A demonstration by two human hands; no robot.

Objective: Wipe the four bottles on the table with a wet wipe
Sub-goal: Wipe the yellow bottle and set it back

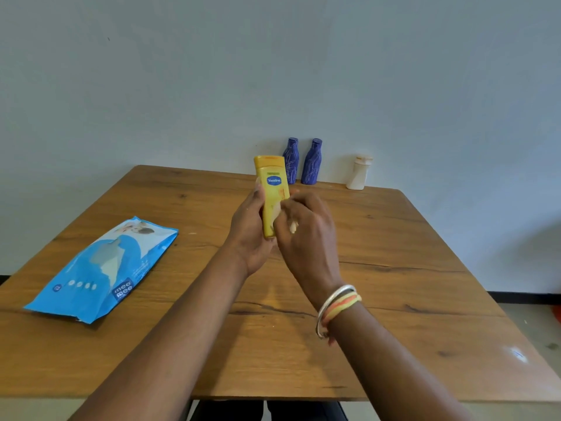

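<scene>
Two hands meet above the brown wooden table [394, 268]. The left hand [250, 235] is wrapped round the lower half of a yellow plastic Vaseline bottle [273, 189], held upright off the tabletop. The right hand [306, 235] has its fingers bunched on a white wet wipe [293, 227], pressed to the bottle's side. Over by the far edge stand two dark blue patterned bottles [291, 161] [312, 162] and a cream plastic bottle [358, 173]. A blue wipes pack [103, 268] lies flat on the left.

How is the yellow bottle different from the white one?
The left hand holds the yellow bottle above the table while the right hand rubs a wipe on it; the white bottle stands by the wall. The yellow bottle has a blue label; the white bottle looks plain. Both are upright.
</scene>
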